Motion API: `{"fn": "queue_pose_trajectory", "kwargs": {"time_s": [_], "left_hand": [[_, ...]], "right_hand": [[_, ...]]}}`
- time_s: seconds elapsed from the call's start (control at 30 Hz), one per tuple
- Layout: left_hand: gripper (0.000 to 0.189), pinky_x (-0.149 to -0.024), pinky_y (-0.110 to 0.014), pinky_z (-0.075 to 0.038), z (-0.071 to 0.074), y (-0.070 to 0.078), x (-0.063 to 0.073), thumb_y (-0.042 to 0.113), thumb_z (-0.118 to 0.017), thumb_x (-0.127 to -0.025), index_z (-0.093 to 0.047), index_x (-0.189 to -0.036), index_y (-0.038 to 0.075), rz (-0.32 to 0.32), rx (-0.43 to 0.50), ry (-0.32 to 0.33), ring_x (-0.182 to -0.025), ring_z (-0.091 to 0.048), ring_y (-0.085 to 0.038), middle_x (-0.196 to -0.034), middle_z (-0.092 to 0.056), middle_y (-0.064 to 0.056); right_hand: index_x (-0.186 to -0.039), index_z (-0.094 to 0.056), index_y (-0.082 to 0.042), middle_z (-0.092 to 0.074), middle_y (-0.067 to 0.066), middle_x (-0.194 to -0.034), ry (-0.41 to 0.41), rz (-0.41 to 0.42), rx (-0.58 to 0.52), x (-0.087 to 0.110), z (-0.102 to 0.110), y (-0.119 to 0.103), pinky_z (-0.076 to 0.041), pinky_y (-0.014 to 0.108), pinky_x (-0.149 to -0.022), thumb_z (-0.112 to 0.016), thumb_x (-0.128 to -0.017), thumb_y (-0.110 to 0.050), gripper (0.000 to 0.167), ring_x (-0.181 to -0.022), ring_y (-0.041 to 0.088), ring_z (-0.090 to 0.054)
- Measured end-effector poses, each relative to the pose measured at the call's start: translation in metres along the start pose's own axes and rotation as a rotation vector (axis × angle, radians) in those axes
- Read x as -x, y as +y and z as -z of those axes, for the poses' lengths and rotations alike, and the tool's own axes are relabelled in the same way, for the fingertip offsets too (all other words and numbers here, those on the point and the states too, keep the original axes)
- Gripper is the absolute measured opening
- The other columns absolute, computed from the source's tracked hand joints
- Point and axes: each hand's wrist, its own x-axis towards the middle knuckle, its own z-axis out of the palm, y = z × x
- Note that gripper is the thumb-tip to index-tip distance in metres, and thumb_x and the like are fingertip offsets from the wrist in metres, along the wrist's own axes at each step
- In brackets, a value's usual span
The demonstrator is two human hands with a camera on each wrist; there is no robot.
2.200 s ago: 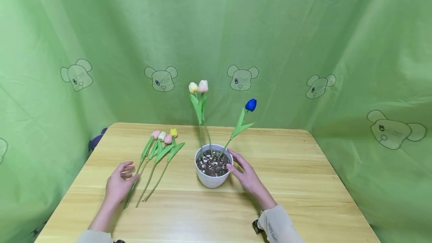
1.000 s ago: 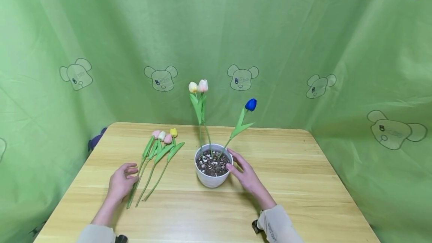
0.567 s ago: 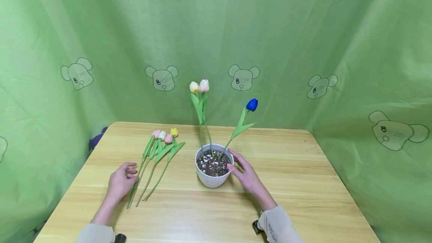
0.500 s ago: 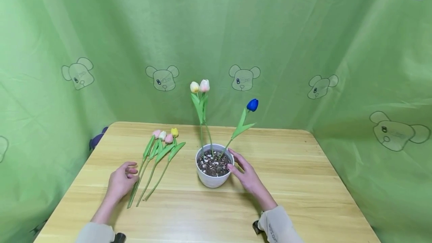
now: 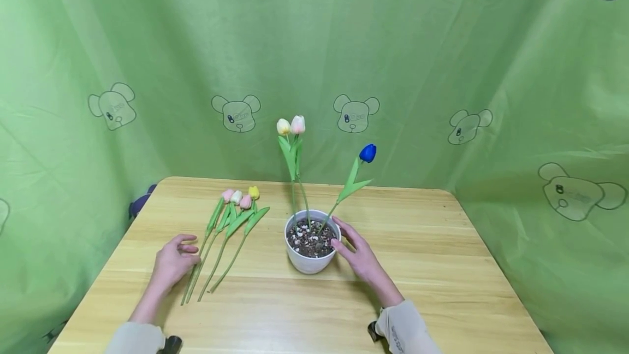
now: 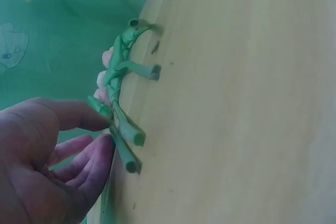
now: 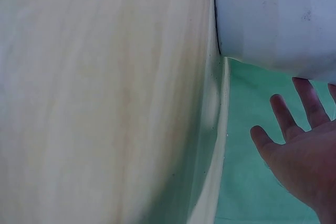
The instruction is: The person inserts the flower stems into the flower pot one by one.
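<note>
My left hand (image 5: 172,261) pinches a green tulip stem (image 6: 125,153) between thumb and fingers, low on the stem, at the left edge of a group of tulips lying on the table. Their heads are pink (image 5: 227,195), white (image 5: 236,197), pink and yellow (image 5: 253,192); which head belongs to the pinched stem is unclear. My right hand (image 5: 361,258) touches the right side of a white flowerpot (image 5: 308,264), its fingers (image 7: 308,100) spread and fairly straight. Standing in the pot's soil are a cream tulip (image 5: 283,127), a pale pink tulip (image 5: 297,124) and a right-leaning blue tulip (image 5: 367,153).
Dark soil (image 5: 310,245) with white bits fills the pot. A wooden table (image 5: 442,266) bears everything. Green curtains (image 5: 314,42) with mouse-head prints surround its back and sides.
The left hand has first slid slightly right, then back left with a pinched stem. Two left stem ends, close together half a second ago, now lie apart. The right hand and flowerpot stay put.
</note>
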Motion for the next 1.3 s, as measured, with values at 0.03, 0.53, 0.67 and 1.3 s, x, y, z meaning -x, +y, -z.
{"fn": "queue_pose_trajectory", "kwargs": {"time_s": [0.03,0.53,0.67,1.3], "left_hand": [[0.063,-0.080,-0.034,-0.064,0.000,0.000,0.000,0.002,-0.080,-0.078,-0.059,-0.137,-0.002,-0.008,-0.009,0.001,-0.095,-0.074,-0.029,-0.113,-0.074,-0.022],[0.057,-0.075,-0.031,-0.063,0.007,0.004,0.001,0.005,-0.076,-0.085,-0.057,-0.139,-0.002,0.028,0.052,-0.029,-0.104,-0.071,-0.037,-0.122,-0.071,-0.026],[0.054,-0.073,-0.025,-0.059,0.010,0.004,-0.001,0.005,-0.072,-0.091,-0.055,-0.141,-0.004,0.046,0.109,-0.062,-0.101,-0.071,-0.030,-0.122,-0.070,-0.027],[0.052,-0.091,-0.026,-0.062,0.009,0.006,0.002,-0.002,-0.060,-0.100,-0.041,-0.147,-0.014,0.100,0.374,-0.197,-0.105,-0.067,-0.015,-0.136,-0.056,-0.031]], "right_hand": [[-0.157,-0.045,-0.018,-0.048,0.017,-0.158,0.002,-0.002,0.000,0.000,0.000,0.000,-0.025,0.067,-0.124,-0.065,-0.102,-0.020,0.058,-0.144,0.044,-0.047],[-0.158,-0.043,-0.021,-0.045,0.015,-0.161,-0.010,-0.043,-0.004,-0.001,0.000,0.000,-0.027,0.064,-0.124,-0.066,-0.102,-0.026,0.061,-0.147,0.043,-0.043],[-0.157,-0.043,-0.019,-0.044,0.016,-0.161,-0.013,-0.033,-0.024,-0.001,0.000,0.000,-0.026,0.065,-0.124,-0.066,-0.102,-0.023,0.060,-0.147,0.044,-0.043],[-0.156,-0.045,-0.016,-0.048,0.017,-0.158,-0.010,-0.003,-0.029,-0.001,0.001,0.002,-0.024,0.065,-0.125,-0.067,-0.101,-0.019,0.059,-0.143,0.043,-0.047]]}}
